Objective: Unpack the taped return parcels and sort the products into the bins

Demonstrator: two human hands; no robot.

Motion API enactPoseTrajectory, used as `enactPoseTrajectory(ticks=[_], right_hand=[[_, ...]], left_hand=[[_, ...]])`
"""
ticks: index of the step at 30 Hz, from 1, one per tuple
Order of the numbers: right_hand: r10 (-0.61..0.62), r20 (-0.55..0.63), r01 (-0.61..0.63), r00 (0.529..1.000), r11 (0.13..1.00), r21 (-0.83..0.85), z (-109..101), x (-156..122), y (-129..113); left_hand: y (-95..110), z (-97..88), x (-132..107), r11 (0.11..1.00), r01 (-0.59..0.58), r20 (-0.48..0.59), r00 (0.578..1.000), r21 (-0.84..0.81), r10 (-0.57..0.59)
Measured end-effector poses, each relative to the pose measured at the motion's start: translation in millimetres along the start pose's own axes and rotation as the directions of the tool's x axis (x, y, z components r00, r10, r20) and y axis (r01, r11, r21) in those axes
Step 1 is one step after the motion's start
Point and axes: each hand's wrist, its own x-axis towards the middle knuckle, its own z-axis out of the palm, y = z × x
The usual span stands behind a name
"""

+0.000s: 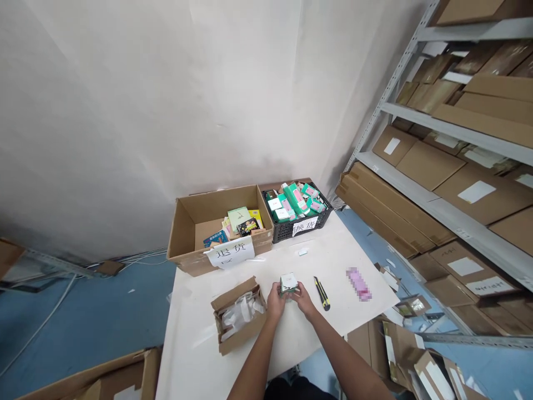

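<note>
A small white-and-green box (288, 281) is held between my two hands above the white table. My left hand (275, 301) grips its left side, and my right hand (303, 299) has its fingers on the right side. To the left of my hands stands an open cardboard box (239, 341) with crumpled clear plastic wrapping (242, 312) inside. A black-and-yellow utility knife (321, 293) lies on the table just right of my right hand. Farther right is a pink item (358, 284), blurred by pixelation.
At the back of the table (341, 247) stand a large cardboard carton (179, 250) holding booklets and small boxes, and a black basket (287, 229) full of green-and-white boxes. Both carry handwritten paper signs. Shelving (441, 200) with cartons rises on the right; more cartons (375, 350) lie below.
</note>
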Motion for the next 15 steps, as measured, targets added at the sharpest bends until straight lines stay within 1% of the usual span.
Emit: enactPoseTrajectory(ticks=[3,6,8,10,13,15], right_hand=[[-0.035,-0.010,0.034,0.999,0.997,-0.068,9,8,-14],[-0.125,-0.063,0.118,0.990,0.986,-0.114,14,18,-39],[-0.192,-0.117,0.177,0.974,0.975,-0.132,16,27,-61],[-0.256,-0.145,0.237,0.956,0.962,-0.138,15,36,-88],[-0.332,-0.115,0.316,0.936,0.939,-0.137,10,53,-132],[-0.376,-0.092,0.363,0.922,0.922,-0.134,4,65,-160]], left_hand=[[13,-4.1,5,0.999,-0.049,-0.027,0.998,-0.008,0.049],[38,-11.2,12,0.989,-0.140,-0.055,0.989,-0.047,0.138],[61,-15.7,19,0.978,-0.200,-0.068,0.978,-0.067,0.195],[87,-18.1,28,0.963,-0.255,-0.079,0.965,-0.084,0.249],[127,-15.2,48,0.942,-0.320,-0.095,0.946,-0.103,0.311],[152,-8.0,63,0.931,-0.353,-0.124,0.932,-0.098,0.340]])
